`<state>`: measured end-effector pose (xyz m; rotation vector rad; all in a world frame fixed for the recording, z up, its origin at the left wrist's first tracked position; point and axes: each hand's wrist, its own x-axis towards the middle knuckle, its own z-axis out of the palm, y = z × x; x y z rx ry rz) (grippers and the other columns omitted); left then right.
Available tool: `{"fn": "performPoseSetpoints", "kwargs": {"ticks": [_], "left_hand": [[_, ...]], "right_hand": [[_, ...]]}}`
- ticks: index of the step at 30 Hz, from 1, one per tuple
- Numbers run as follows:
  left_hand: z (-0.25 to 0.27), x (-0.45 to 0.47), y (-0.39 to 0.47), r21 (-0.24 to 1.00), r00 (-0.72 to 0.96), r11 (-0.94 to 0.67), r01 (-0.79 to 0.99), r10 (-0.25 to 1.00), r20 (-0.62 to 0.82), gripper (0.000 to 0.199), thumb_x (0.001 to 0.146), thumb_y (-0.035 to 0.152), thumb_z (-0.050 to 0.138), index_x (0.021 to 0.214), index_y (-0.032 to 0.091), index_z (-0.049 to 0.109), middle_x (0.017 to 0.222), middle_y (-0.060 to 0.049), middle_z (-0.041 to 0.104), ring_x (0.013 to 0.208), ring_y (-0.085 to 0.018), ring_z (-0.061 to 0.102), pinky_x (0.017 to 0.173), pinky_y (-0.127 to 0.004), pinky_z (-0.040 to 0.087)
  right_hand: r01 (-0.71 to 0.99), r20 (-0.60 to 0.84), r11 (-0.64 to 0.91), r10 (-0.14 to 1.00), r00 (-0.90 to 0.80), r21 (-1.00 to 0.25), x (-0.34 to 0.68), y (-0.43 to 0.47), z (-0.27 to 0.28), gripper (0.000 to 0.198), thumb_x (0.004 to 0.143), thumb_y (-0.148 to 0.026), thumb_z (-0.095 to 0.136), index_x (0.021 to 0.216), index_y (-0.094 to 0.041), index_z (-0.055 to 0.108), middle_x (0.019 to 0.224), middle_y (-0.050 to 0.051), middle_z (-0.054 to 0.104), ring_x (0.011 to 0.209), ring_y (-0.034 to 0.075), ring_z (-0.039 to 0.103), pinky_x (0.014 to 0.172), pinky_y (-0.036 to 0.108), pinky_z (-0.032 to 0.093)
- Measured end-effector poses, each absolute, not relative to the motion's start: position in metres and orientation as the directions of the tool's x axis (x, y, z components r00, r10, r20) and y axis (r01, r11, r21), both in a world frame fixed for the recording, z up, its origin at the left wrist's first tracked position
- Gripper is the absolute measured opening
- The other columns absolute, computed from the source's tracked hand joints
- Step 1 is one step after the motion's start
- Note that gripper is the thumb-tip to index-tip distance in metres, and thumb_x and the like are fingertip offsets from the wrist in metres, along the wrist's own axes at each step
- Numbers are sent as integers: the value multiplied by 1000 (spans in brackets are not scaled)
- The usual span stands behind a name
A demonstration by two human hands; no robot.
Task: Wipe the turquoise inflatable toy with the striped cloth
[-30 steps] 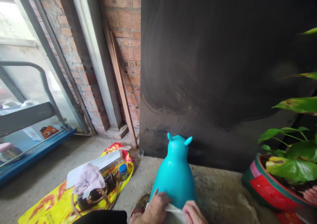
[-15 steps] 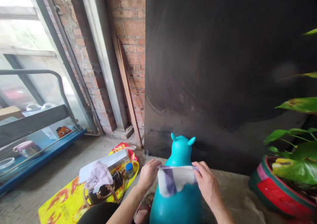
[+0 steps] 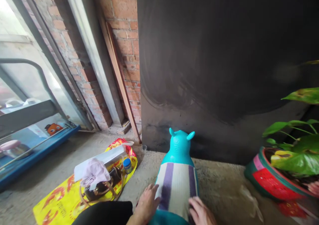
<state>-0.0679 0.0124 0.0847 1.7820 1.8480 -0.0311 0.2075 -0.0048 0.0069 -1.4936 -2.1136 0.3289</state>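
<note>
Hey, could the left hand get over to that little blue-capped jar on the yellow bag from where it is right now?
Probably yes. The left hand rests on the striped cloth draped over the teal animal-shaped toy; the small blue-capped jar stands on the yellow bag on that side, only bare concrete between.

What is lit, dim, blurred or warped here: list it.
Head view: daylight floods the window at left and washes it out; the black panel stays dim, with a faint pale glare patch at right; the wide lens bends the frame posts and brick wall; the plant pot edge smears with blur; the left hand, right hand and striped cloth on the teal toy are fairly sharp.
</note>
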Motion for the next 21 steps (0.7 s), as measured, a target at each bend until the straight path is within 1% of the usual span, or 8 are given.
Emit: {"fn": "performPoseSetpoints", "kwargs": {"ticks": [2, 4, 5, 7, 10, 16, 19, 21], "left_hand": [[77, -54, 20, 360, 3, 151, 921, 919, -393, 59, 91, 27, 45, 147, 16, 36, 158, -11, 36, 147, -20, 30, 121, -30, 26], [65, -39, 30, 372, -11, 173, 912, 916, -400, 64, 92, 33, 46, 150, 13, 30, 162, -12, 26, 150, -22, 20, 122, -30, 23], [58, -31, 34, 383, -16, 190, 904, 910, -414, 67, 92, 36, 46, 151, 13, 25, 163, -13, 21, 151, -24, 16, 123, -34, 23], [42, -20, 43, 392, -35, 238, 889, 888, -459, 73, 92, 42, 45, 153, 14, 15, 164, -14, 11, 151, -28, 10, 122, -44, 25], [20, -13, 57, 383, -66, 293, 876, 860, -506, 75, 93, 46, 42, 153, 15, 10, 163, -14, 1, 151, -31, 5, 121, -54, 23], [11, -13, 99, 474, -43, 273, 837, 897, -440, 76, 92, 45, 39, 153, 17, 5, 164, -11, -5, 152, -27, -1, 122, -54, 19], [13, -13, 110, 505, -26, 255, 825, 909, -415, 76, 92, 46, 39, 153, 17, 4, 164, -10, -5, 152, -27, -2, 122, -55, 18], [16, -12, 110, 509, -23, 254, 822, 909, -416, 76, 92, 45, 38, 153, 16, 5, 164, -11, -5, 152, -28, -2, 121, -56, 20]], "right_hand": [[823, 393, 346, 905, -165, -450, 199, 20, 13, 44, 100, -44, 32, 126, -23, 61, 126, 10, 64, 113, 19, 63, 91, 27, 55], [878, 451, 288, 887, -94, -383, 184, 43, 10, 50, 101, -47, 30, 141, -21, 48, 146, 13, 48, 132, 27, 49, 100, 44, 53], [904, 454, 257, 887, -82, -340, 176, 52, 4, 51, 101, -48, 30, 143, -23, 45, 150, 13, 42, 136, 31, 43, 100, 53, 52], [944, 441, 211, 894, -80, -255, 159, 64, -15, 51, 100, -46, 27, 143, -27, 46, 152, 11, 39, 138, 37, 38, 94, 65, 51], [971, 406, 167, 910, -84, -173, 142, 74, -39, 50, 98, -41, 27, 140, -29, 51, 153, 9, 38, 138, 39, 38, 90, 68, 50], [989, 274, 70, 961, -31, -131, 135, 104, -25, 53, 99, -39, 23, 149, -26, 34, 161, 9, 15, 146, 37, 19, 98, 70, 42], [992, 294, 61, 955, -25, -115, 133, 113, -17, 53, 99, -38, 22, 149, -24, 35, 161, 10, 14, 147, 37, 17, 99, 69, 41], [991, 310, 53, 951, -13, -120, 133, 113, -22, 53, 100, -38, 20, 148, -25, 36, 160, 10, 18, 145, 38, 22, 96, 69, 44]]}}
